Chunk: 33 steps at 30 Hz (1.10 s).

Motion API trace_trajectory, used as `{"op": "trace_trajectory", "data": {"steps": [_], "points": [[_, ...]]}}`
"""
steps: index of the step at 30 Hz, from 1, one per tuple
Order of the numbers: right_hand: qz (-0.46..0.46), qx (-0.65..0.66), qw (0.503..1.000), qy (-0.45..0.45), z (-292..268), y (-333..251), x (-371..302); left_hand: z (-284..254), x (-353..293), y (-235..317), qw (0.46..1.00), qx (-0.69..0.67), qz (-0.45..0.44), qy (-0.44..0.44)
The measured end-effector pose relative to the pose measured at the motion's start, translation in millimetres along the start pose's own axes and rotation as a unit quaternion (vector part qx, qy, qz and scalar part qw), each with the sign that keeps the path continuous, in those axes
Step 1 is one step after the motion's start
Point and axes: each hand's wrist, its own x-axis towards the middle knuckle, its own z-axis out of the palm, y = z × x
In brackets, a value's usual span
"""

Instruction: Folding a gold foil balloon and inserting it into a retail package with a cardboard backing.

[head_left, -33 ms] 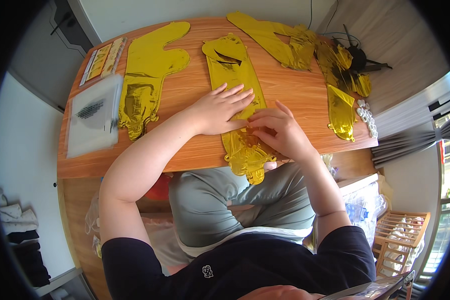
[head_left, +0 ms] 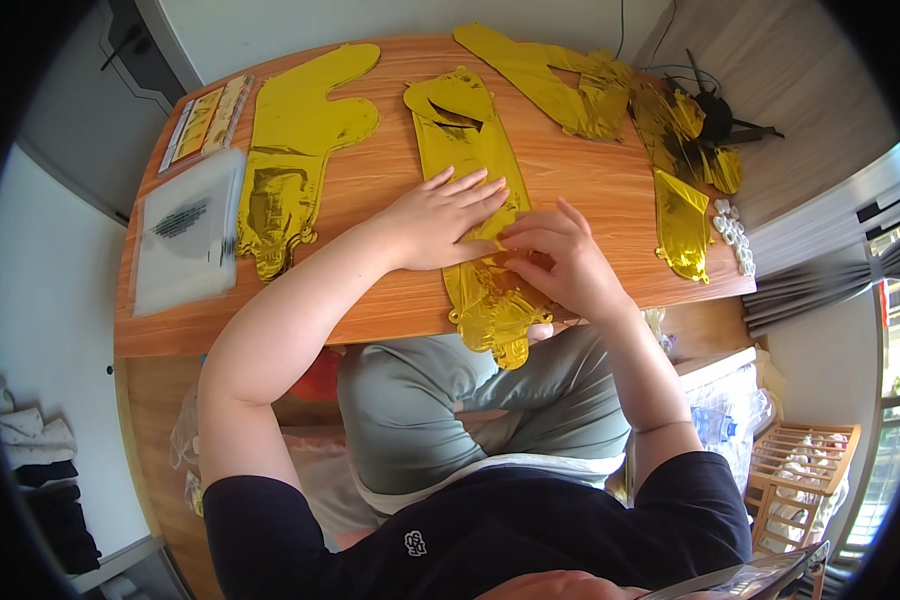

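Observation:
A long, flat gold foil balloon lies in front of me, its crumpled near end hanging over the table edge above my lap. My left hand rests palm down on its middle with the fingers spread. Close to my left thumb, my right hand pinches the balloon's right side between thumb and fingers. What exactly sits between those fingertips is partly hidden. To the left lies another gold foil balloon, flat, with a rounded lobe and a creased near end.
More gold foil balloons lie at the back right, beside a black stand. White rings or clips line the right edge. Clear plastic sleeves and a printed packet are on the left. The wooden table ends just before my lap.
My right hand has shifted very slightly to the right. My left hand and the balloons stay where they were.

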Motion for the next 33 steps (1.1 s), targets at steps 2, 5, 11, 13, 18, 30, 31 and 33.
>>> {"op": "trace_trajectory", "data": {"steps": [2, 5, 11, 13, 18, 30, 31, 33], "points": [[0.014, -0.038, 0.999, 0.035, -2, 5, 1, 0, 0, 2, 1.0, 0.003, -0.001, -0.002], [0.022, -0.055, 0.998, 0.016, -4, 7, 3, 0, 0, 2, 1.0, 0.007, -0.001, 0.002], [0.034, -0.063, 0.997, -0.017, -14, 4, 7, -1, -1, 2, 1.0, -0.004, 0.0, 0.003], [0.043, -0.084, 0.995, -0.036, -17, 4, 10, -1, 0, 2, 1.0, -0.002, 0.0, -0.001], [0.055, -0.097, 0.992, -0.056, -17, 7, 14, 0, 0, 2, 1.0, -0.007, -0.001, -0.002], [0.066, -0.11, 0.987, -0.093, -14, 5, 11, 1, 1, 1, 1.0, -0.001, 0.001, 0.0], [0.063, -0.115, 0.987, -0.091, -13, 5, 10, 1, 1, 1, 1.0, 0.002, 0.0, -0.002], [0.06, -0.119, 0.987, -0.09, -13, 4, 9, 1, 0, 1, 1.0, -0.001, 0.0, 0.0]]}}
